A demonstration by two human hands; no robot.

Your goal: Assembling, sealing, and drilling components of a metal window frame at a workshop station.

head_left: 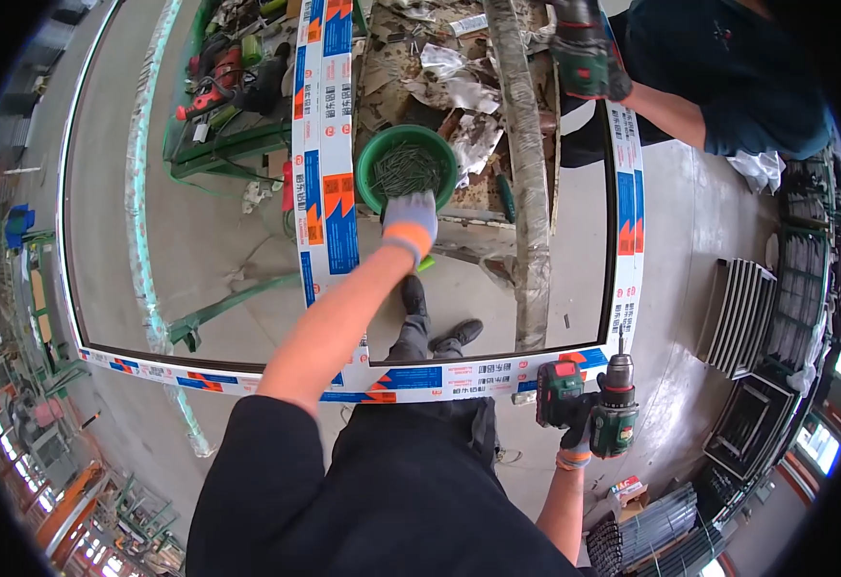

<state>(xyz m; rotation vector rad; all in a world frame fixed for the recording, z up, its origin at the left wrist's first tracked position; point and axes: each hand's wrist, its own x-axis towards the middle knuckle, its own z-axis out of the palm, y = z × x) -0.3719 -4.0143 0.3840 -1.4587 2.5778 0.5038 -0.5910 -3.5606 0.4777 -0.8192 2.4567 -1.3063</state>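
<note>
My left hand (pixel 410 217), in a grey glove with an orange cuff, reaches over the near rim of a green bowl (pixel 366 169) of long thin screws (pixel 409 170). Its fingertips are hidden, so their grip does not show. Out to the right, my right hand (pixel 579 429), gloved as well, is wrapped round a green and black cordless drill (pixel 616 415), its bit pointing away from me. Between me and the bowl runs the near bar of a large frame (pixel 459 378), covered in white, blue and orange printed film.
A cluttered workbench (pixel 382 87) with scraps and crumpled film lies under the frame. Film-wrapped bars (pixel 533 231) cross beneath it. At the far right a co-worker (pixel 718 77) holds another drill (pixel 579 58). Red power tools (pixel 216 85) rest on a green stand at left.
</note>
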